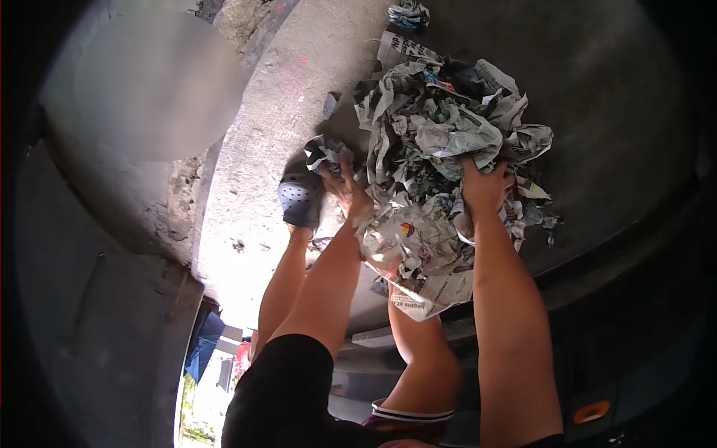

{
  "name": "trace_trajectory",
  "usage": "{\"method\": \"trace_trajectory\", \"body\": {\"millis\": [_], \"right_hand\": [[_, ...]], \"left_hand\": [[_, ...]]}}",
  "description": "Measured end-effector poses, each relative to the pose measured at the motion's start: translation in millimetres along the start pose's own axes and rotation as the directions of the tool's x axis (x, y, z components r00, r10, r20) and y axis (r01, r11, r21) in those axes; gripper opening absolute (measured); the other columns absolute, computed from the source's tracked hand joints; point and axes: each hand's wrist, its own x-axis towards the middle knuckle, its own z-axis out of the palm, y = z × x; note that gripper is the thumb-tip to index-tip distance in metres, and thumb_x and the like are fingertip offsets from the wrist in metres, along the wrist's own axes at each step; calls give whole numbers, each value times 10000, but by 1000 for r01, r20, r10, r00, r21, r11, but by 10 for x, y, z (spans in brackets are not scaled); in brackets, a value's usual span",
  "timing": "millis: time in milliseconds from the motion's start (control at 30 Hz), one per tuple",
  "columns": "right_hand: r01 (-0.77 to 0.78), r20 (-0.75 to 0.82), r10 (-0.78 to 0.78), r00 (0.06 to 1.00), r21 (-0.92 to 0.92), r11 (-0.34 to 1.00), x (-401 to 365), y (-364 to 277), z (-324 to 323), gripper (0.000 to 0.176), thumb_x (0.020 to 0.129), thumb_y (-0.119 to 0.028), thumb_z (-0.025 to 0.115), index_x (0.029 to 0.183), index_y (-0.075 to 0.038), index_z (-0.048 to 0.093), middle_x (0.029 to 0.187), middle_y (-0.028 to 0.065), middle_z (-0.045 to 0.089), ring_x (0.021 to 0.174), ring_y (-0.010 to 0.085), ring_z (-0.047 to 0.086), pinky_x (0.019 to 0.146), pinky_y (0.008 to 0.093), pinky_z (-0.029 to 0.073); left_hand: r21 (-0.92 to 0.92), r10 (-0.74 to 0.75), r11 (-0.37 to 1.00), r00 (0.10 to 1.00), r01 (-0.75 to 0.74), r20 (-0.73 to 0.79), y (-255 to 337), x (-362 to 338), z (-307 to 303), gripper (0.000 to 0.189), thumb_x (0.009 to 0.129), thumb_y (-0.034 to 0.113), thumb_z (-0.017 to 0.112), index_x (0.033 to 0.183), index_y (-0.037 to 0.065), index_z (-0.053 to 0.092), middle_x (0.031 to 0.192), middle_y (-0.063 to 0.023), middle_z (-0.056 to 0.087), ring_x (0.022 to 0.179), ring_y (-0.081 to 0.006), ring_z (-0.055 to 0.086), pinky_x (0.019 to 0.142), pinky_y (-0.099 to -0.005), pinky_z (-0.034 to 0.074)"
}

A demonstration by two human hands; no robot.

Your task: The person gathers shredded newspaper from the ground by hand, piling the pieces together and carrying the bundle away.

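Note:
A large heap of crumpled newspaper (448, 127) lies on the floor in front of me. My left hand (347, 190) is at the heap's left side, fingers apart, reaching to a small crumpled paper piece (326, 151); whether it grips that piece is unclear. On the right, my right hand (485, 187) presses into the heap with its fingers curled round crumpled newspaper, the fingertips partly hidden. A printed sheet with a coloured logo (407, 229) lies at the near side of the heap, between my forearms.
My foot in a grey perforated clog (300, 200) stands left of the heap. Another small paper wad (408, 14) lies at the top. A pale concrete strip (261, 112) runs along the left, beside a grey round shape (160, 82). An orange oval (591, 411) shows at lower right.

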Motion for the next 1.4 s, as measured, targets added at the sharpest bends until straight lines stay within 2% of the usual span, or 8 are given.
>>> {"method": "trace_trajectory", "body": {"millis": [167,467,633,733,867,1033,1100,1400], "right_hand": [[16,-23,-17,1000,-4,1000,26,37,41,1115,677,-658,753,1537,-75,350,1427,304,366,1281,553,440,1086,551,376],[36,-35,-37,999,-15,999,33,61,51,1154,661,-679,767,1545,-79,331,1440,303,359,1294,559,430,1099,548,374],[1,-14,-2,1000,-17,1000,-9,-18,-15,1143,659,-681,774,1528,-71,351,1437,309,368,1305,556,423,1105,549,370],[0,-17,0,1000,-23,1000,-2,-9,-6,1144,658,-685,775,1524,-66,353,1438,316,366,1304,555,423,1107,550,368],[21,0,-21,1000,-29,999,11,14,-12,1150,660,-692,773,1524,-60,351,1439,321,364,1301,557,425,1112,550,363],[24,-9,-24,1000,-50,998,49,52,30,1154,660,-694,772,1529,-65,346,1439,322,366,1304,556,424,1115,550,362],[24,-18,-25,1000,-36,999,21,23,15,1117,680,-664,742,1554,-107,324,1471,327,336,1324,557,402,1117,551,344],[6,7,-6,1000,-50,999,41,31,14,1136,671,-676,751,1551,-97,325,1466,324,342,1315,556,417,1110,553,354]], "left_hand": [[-253,-261,945,946,209,-192,-27,87,211,625,719,33,739,1295,246,621,1349,-216,487,1136,-436,609,867,-497,541],[-46,274,958,954,-281,-120,68,1317,-984,293,704,181,688,992,131,705,888,-100,670,810,-320,690,741,-468,575],[89,584,793,794,-602,166,498,1664,-978,452,632,151,802,1059,87,667,1498,-103,426,1397,-366,366,1108,-568,327],[158,725,607,624,-779,290,228,1685,-638,577,645,134,796,1193,116,619,1461,-87,471,1383,-335,399,1139,-577,300],[-10,540,831,801,-557,257,131,1596,-533,589,657,92,751,1230,110,615,1350,-82,589,1231,-320,567,990,-434,496],[-382,-169,872,920,307,354,186,1133,-891,196,773,29,652,963,12,699,946,-161,683,893,-294,650,840,-398,504],[-191,58,981,982,-23,181,-369,749,-637,201,787,96,672,956,-10,694,877,-150,696,748,-227,623,714,-374,505],[-67,-280,957,959,282,48,212,516,-604,1004,700,394,908,1493,129,353,1280,-237,504,1116,-421,583,921,-470,512]]}}
